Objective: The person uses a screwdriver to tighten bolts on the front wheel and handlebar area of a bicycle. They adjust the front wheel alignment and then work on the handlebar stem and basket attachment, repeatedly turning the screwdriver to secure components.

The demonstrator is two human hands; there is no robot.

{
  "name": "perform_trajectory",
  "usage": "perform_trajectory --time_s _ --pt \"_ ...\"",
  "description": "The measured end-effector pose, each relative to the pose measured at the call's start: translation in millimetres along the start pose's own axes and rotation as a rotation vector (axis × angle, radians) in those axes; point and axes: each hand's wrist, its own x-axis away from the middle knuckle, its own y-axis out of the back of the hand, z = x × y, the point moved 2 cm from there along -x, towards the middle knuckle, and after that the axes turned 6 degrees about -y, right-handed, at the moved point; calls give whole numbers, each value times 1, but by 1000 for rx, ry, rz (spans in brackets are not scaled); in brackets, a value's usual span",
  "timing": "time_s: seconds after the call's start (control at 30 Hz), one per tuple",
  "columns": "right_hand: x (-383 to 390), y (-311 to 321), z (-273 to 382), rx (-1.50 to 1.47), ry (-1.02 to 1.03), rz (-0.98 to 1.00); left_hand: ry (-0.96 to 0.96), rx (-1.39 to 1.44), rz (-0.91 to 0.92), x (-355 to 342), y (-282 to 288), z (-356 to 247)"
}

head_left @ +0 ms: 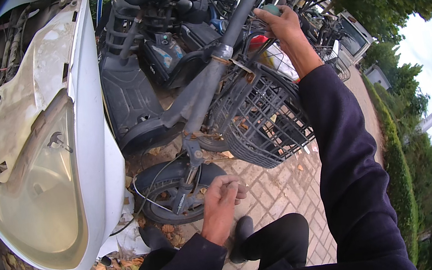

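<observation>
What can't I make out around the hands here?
All in the head view:
- Green round thing: too small to identify, partly covered by the right hand.
- Left hand: curled fingers hide its palm.
- Red-and-white item: partly behind the right wrist.
- White shell: top cut off by picture edge.

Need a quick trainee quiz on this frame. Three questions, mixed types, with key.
1. Which of the wearer's hands is nearer the front wheel under the curved black mudguard?
2. True or false: the lattice basket is black.
3. The ground around the wearer's feet is: A) mown grass, B) wooden planks, C) paving bricks.

Key:
1. The left hand; the right hand is higher up in the picture.
2. True.
3. C.
</observation>
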Motion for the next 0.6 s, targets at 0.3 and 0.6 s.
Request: perform_trajectory --time_s 0.3,0.6 --pt "-6 -1 -3 -618 -218 223 5 21 3 2 -1 -3" --pt "-2 2 -1 -485 -192 192 -4 52 9 3 0 -2"
